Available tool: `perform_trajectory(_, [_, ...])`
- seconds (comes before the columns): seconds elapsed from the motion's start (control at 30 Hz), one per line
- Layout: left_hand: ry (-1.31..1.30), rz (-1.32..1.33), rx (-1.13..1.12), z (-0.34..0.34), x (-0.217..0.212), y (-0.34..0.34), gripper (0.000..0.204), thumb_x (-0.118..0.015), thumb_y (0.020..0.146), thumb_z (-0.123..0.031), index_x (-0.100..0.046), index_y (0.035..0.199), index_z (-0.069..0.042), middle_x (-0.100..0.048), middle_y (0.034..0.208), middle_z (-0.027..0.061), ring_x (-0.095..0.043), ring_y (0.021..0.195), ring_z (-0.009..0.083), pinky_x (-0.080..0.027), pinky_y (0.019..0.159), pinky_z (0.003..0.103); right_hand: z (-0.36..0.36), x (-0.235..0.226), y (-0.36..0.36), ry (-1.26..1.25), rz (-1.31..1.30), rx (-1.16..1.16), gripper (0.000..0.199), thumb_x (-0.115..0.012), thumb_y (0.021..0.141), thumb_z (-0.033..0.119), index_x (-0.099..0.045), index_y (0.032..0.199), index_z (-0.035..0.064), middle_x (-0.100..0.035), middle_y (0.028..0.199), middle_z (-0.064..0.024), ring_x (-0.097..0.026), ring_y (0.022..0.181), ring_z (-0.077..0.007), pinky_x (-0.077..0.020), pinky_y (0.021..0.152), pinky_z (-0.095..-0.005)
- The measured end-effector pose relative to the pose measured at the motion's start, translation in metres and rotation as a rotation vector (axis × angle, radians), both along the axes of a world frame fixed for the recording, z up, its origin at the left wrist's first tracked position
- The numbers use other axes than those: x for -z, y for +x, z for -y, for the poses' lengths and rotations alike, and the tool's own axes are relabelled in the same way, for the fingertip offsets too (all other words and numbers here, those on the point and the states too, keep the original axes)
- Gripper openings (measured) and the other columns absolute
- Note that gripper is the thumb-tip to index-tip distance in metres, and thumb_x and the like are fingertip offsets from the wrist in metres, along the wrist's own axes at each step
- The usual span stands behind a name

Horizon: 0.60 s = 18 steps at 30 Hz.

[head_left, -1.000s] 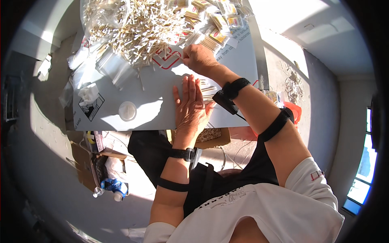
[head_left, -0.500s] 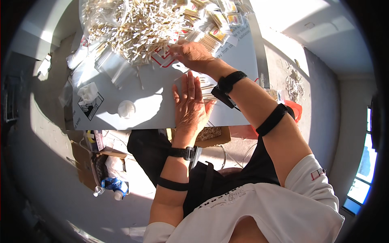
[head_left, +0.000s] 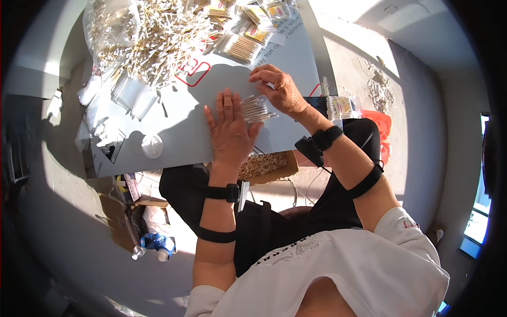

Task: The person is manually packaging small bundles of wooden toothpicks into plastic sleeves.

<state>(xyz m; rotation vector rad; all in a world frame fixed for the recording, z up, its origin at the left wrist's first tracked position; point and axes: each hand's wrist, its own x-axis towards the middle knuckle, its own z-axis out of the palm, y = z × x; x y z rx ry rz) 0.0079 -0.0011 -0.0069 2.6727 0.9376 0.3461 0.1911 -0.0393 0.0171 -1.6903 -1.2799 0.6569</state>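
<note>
A small row of cotton swabs (head_left: 257, 109) lies loose on the table (head_left: 288, 134), at the middle of the frame, roughly side by side with the sticks fanned a little and the ends uneven. The left hand (head_left: 229, 134) lies flat, palm down, just left of the row; its fingers are straight and its thumb reaches out below the swabs. The right hand (head_left: 285, 94) is above and right of the row, fingers loosely bent toward the left; nothing shows between them, but I cannot tell whether the fingertips pinch anything.

As for progress, it looks like partway through. Several filled packs (head_left: 238, 47), with swabs lined up inside clear plastic and some yellow labels showing, lie at the top centre, and another pack (head_left: 339, 108) sits by the table's right edge. Much is left loose: a big tangled heap (head_left: 169, 37) covers the upper left, beside a large clear bag (head_left: 121, 26). Flat clear sleeves (head_left: 133, 96) lie below the heap, apparently unfilled. The row by the hands is unbagged and not yet even. An open cardboard box (head_left: 274, 173) below the table edge holds more thin sticks.
</note>
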Motion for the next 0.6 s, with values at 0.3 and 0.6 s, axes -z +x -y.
perform_trajectory(0.3, [-0.411,0.789,-0.203,-0.013,0.006,0.017,0.055,-0.041,0.102,-0.027,-0.028,0.146,0.001,-0.03,0.151,0.023,-0.029,0.14,0.0362,-0.024,0.115,0.044,0.032,0.029,-0.044,0.385,-0.491,0.434,0.033,-0.051,0.1,0.014,-0.053,0.128,-0.0027,-0.053,0.132,-0.0145,-0.049,0.123,-0.0212,-0.0365,0.104,-0.0293])
perform_trajectory(0.6, [-0.579,1.032,-0.14,-0.003,0.018,0.049,0.051,-0.05,0.1,-0.028,-0.042,0.141,0.001,-0.044,0.144,0.0162,-0.04,0.134,0.026,-0.03,0.112,0.04,0.035,0.032,-0.021,0.379,-0.735,0.377,0.03,-0.054,0.097,0.007,-0.056,0.125,-0.002,-0.06,0.123,-0.0092,-0.055,0.115,-0.0169,-0.042,0.099,-0.0274])
